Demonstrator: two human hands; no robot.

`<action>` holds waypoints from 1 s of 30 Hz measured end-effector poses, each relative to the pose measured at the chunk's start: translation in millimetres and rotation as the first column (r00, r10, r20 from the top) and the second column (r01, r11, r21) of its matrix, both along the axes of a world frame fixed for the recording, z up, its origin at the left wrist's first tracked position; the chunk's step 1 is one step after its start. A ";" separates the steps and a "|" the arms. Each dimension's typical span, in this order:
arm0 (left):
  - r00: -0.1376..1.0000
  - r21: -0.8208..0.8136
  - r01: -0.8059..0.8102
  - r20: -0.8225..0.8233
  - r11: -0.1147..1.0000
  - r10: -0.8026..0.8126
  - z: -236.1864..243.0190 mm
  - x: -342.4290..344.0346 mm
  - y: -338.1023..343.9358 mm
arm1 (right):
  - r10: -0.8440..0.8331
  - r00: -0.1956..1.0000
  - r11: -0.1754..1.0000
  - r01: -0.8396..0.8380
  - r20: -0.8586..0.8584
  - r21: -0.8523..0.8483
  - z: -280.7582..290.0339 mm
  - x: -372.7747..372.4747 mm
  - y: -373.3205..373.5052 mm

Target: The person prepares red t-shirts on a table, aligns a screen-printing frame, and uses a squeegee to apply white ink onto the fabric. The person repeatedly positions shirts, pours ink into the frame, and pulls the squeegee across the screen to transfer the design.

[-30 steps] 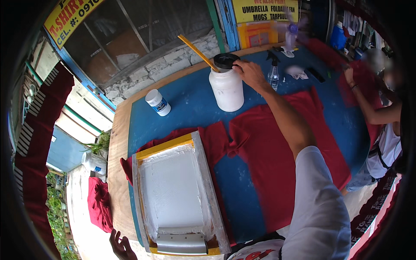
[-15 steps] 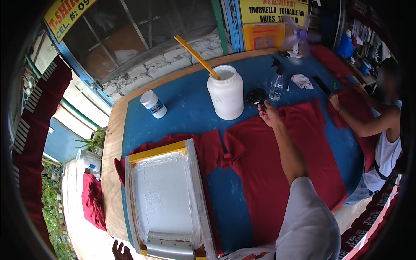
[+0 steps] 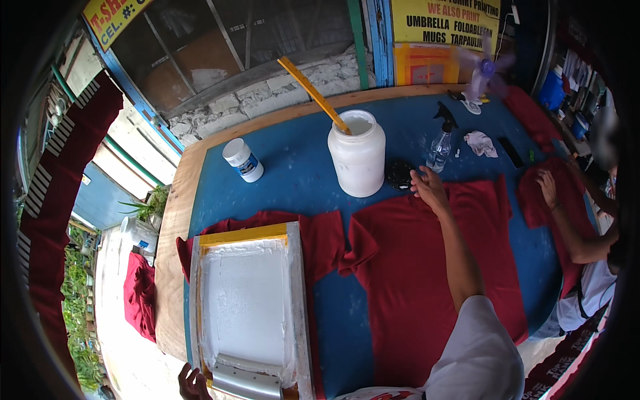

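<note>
My right hand (image 3: pixel 430 189) reaches over the collar of a dark red T-shirt (image 3: pixel 433 267) laid flat on the blue table. Its fingers are slightly bent and apart, beside a black round lid (image 3: pixel 400 175); I cannot tell whether they touch it. Just left of the lid stands a big white jar (image 3: pixel 358 163) of pale paste, with a yellow stick (image 3: pixel 313 93) leaning out. My left hand (image 3: pixel 192 384), fingers apart, is by the near left corner of a printing screen (image 3: pixel 247 307). A metal-faced squeegee (image 3: pixel 245 383) lies at the screen's near end. Under the screen lies another red shirt (image 3: pixel 323 240).
A small white tub (image 3: pixel 243 160) stands at the back left, a clear spray bottle (image 3: pixel 440 148) beyond the lid. Right of it lie a crumpled cloth (image 3: pixel 481 144) and a phone (image 3: pixel 511 152). A co-worker's hand (image 3: pixel 548 189) rests on red cloth at the right. A fan (image 3: pixel 487 70) stands behind.
My right hand has come slightly back, and the lid looks a little nearer to me. My left hand has risen to the screen's corner. The co-worker's hands have shifted on the red cloth.
</note>
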State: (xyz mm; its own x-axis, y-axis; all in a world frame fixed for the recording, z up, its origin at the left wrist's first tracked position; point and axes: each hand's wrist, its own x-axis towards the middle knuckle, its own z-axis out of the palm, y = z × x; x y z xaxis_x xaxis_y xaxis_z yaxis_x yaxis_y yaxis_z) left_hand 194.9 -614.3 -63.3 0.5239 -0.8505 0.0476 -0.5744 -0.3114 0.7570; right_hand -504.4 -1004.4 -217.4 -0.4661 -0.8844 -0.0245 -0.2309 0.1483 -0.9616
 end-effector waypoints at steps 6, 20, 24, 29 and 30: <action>0.956 -0.064 0.256 -0.134 0.965 -0.263 12.5 -69.6 -53.6 | 0.023 0.919 0.907 -0.185 -0.394 -0.378 95.4 56.8 -36.6; 0.238 -0.212 0.632 -0.862 0.745 -0.448 -119.6 -339.6 -395.2 | 0.114 0.959 0.891 -0.214 -0.261 -0.399 129.4 85.8 -113.6; 0.330 -0.038 0.499 -0.915 0.866 -0.231 -150.1 -406.6 -483.7 | 0.139 0.975 0.885 -0.200 -0.172 -0.419 129.2 69.0 -113.4; 0.253 -0.148 0.515 -0.915 0.844 -0.315 -153.2 -431.8 -495.6 | 0.141 0.983 0.850 -0.183 -0.120 -0.494 125.4 69.6 -105.9; 0.253 -0.150 0.489 -0.918 0.859 -0.305 -149.3 -432.2 -492.1 | 0.157 0.981 0.843 -0.192 -0.112 -0.503 127.8 72.7 -101.4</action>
